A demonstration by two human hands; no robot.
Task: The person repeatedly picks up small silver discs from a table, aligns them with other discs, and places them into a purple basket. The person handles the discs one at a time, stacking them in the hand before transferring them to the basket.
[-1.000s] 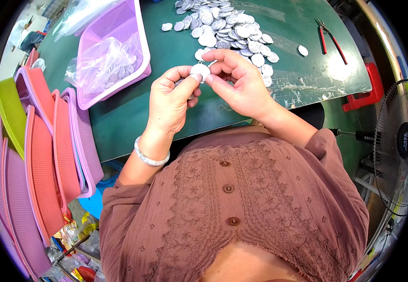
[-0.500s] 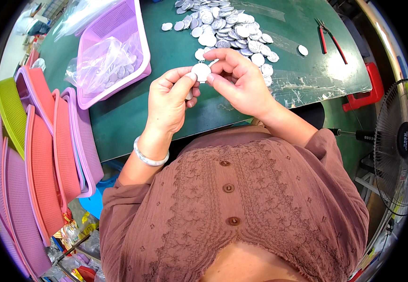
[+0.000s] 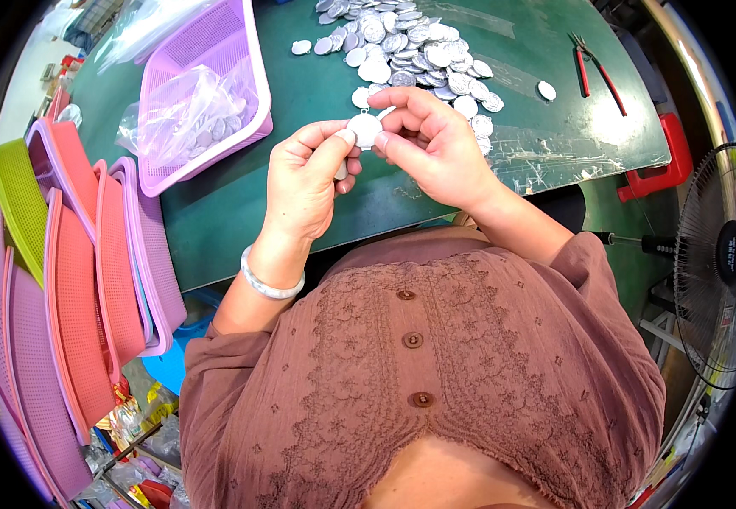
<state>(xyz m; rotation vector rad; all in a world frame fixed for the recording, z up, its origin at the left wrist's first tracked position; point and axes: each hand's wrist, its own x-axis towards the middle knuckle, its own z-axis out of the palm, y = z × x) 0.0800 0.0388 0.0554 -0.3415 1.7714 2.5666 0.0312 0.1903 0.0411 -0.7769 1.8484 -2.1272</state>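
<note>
Between my two hands is a round silvery-white medallion with a small loop at its top, held up over the near part of the green table. My left hand pinches its left edge between thumb and forefinger; something pale shows under the curled lower fingers. From the right, my right hand closes thumb and fingers on the medallion's other edge, and another pale disc peeks out by its fingers. Just beyond my hands spreads a heap of similar silver medallions.
A purple basket on the left holds a clear bag of discs. Red-handled pliers and a single disc lie to the right. Stacked plastic baskets stand at far left; a black fan is at far right.
Almost nothing differs. The medallion and my fingertips have shifted very slightly to the right, with both hands keeping their hold.
</note>
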